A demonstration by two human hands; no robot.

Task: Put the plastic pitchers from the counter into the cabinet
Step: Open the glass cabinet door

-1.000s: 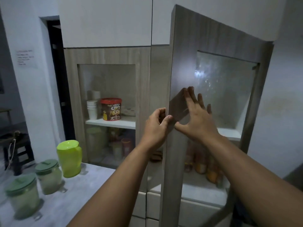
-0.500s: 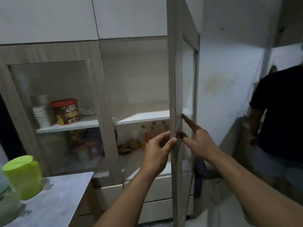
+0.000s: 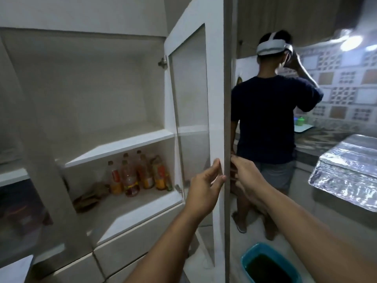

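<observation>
The cabinet door (image 3: pixel 216 99), white inside with a frosted glass pane, stands swung wide open. My left hand (image 3: pixel 205 187) rests on its inner face at the free edge, fingers apart. On the outer side of that same edge is my right hand (image 3: pixel 245 176), its fingers curled against the door. The cabinet (image 3: pixel 114 146) shows a bare upper shelf; on the lower shelf stand several bottles (image 3: pixel 135 172). No plastic pitcher is in view; only a corner of the counter (image 3: pixel 16 268) shows at bottom left.
A person in a dark shirt (image 3: pixel 269 119) stands just behind the door, back to me. A teal bin (image 3: pixel 269 264) sits on the floor below my right arm. A foil-covered block (image 3: pixel 346 174) lies at right. Brown paper (image 3: pixel 87 199) lies beside the bottles.
The door has swung from half open to wide open, with both hands following its edge. My view has turned right, so the green pitcher and counter have left the frame.
</observation>
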